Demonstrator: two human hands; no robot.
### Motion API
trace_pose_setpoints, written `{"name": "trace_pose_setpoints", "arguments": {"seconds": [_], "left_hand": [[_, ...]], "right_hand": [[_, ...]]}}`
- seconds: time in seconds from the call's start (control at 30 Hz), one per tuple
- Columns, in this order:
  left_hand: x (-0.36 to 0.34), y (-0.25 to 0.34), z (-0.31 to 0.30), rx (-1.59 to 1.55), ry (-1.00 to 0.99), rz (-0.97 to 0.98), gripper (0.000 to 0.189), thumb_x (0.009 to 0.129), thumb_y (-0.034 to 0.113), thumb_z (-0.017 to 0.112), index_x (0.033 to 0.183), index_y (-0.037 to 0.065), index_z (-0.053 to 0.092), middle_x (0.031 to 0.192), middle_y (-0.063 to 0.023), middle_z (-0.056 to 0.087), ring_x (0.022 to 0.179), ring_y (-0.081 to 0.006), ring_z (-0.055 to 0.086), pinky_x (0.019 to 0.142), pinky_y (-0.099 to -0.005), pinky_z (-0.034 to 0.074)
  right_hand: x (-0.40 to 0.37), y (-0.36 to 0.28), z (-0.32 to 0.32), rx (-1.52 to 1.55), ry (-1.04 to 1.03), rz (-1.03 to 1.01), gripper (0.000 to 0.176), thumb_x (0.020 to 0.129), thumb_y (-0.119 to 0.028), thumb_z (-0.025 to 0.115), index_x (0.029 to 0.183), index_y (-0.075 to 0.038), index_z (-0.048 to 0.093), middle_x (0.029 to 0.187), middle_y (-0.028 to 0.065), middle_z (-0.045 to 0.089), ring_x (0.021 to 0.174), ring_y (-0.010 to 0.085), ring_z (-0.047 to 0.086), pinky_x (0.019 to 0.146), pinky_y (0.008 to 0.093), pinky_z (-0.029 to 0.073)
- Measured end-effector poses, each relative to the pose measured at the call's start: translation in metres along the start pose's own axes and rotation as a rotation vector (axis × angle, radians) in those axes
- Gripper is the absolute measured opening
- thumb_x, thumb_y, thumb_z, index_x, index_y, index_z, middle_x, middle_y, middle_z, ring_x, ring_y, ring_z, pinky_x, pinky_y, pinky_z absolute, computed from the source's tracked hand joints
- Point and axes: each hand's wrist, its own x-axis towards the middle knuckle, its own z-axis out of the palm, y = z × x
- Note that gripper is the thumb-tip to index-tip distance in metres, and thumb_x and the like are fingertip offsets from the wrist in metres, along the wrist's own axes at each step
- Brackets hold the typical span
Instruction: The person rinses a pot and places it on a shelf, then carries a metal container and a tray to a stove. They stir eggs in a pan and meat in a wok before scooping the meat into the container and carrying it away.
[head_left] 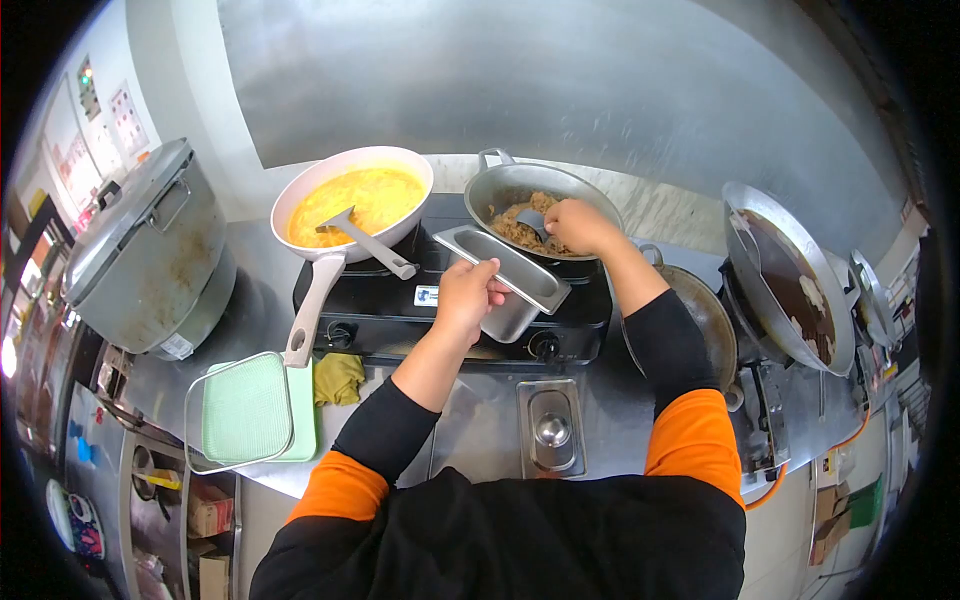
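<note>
My left hand (468,298) is closed on the rim of a rectangular steel food pan (513,322), tilted beside a metal wok (597,192). My right hand (583,228) reaches over the wok, closed on a metal spoon (531,218) whose head rests in brown minced food (545,202). My fingers cover most of the spoon's handle. Left of the wok, a white frying pan (283,186) holds a yellow, egg-like liquid (385,190), and a grey spatula (372,241) leans in it. Both vessels stand on a black gas stove (400,325).
A large lidded pot (150,270) stands at left. In front are a wire strainer (188,425) on a green board (303,430), a yellow-green cloth (338,379) and a small steel container (528,440). At right are another pan (700,305) and a wok of dark oil (830,345).
</note>
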Motion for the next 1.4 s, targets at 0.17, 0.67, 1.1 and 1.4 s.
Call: {"name": "trace_pose_setpoints", "arguments": {"seconds": [0.17, 0.67, 1.1, 1.4], "left_hand": [[0.004, -0.002, -0.003, -0.029, -0.006, -0.006, 0.017, 0.079, 0.019, 0.052, 0.077, 0.003, 0.047, 0.063, -0.0073, 0.056, 0.046, -0.0081, 0.047, 0.040, -0.0183, 0.032], [0.007, -0.010, -0.005, -0.053, 0.028, -0.014, 0.018, 0.079, 0.021, 0.052, 0.080, 0.004, 0.045, 0.063, -0.0068, 0.056, 0.047, -0.0085, 0.047, 0.041, -0.0192, 0.033], [0.002, -0.024, 0.000, -0.145, 0.061, -0.021, 0.015, 0.078, 0.018, 0.054, 0.078, 0.007, 0.044, 0.060, -0.0056, 0.054, 0.046, -0.0097, 0.047, 0.040, -0.0199, 0.033], [-0.002, -0.021, -0.001, -0.142, 0.048, -0.006, 0.016, 0.080, 0.019, 0.052, 0.079, 0.004, 0.046, 0.061, -0.0072, 0.055, 0.046, -0.0093, 0.047, 0.042, -0.0206, 0.034]], "right_hand": [[-0.006, 0.001, -0.004, 0.118, 0.080, -0.038, 0.017, 0.075, -0.018, 0.053, 0.080, -0.003, 0.061, 0.076, 0.0159, 0.059, 0.073, 0.0313, 0.055, 0.066, 0.0381, 0.042], [-0.038, -0.046, -0.047, 0.039, 0.215, -0.028, 0.015, 0.075, -0.015, 0.051, 0.080, -0.005, 0.061, 0.078, 0.0165, 0.058, 0.075, 0.0336, 0.055, 0.066, 0.0404, 0.042], [-0.002, 0.015, 0.016, -0.397, 0.111, 0.211, 0.021, 0.073, -0.011, 0.045, 0.078, -0.002, 0.064, 0.080, 0.0161, 0.061, 0.077, 0.0289, 0.060, 0.063, 0.0374, 0.048], [-0.016, -0.025, -0.018, -0.041, 0.102, 0.066, 0.017, 0.073, -0.015, 0.052, 0.079, -0.003, 0.062, 0.077, 0.0178, 0.059, 0.075, 0.0326, 0.056, 0.066, 0.0399, 0.043]]}}
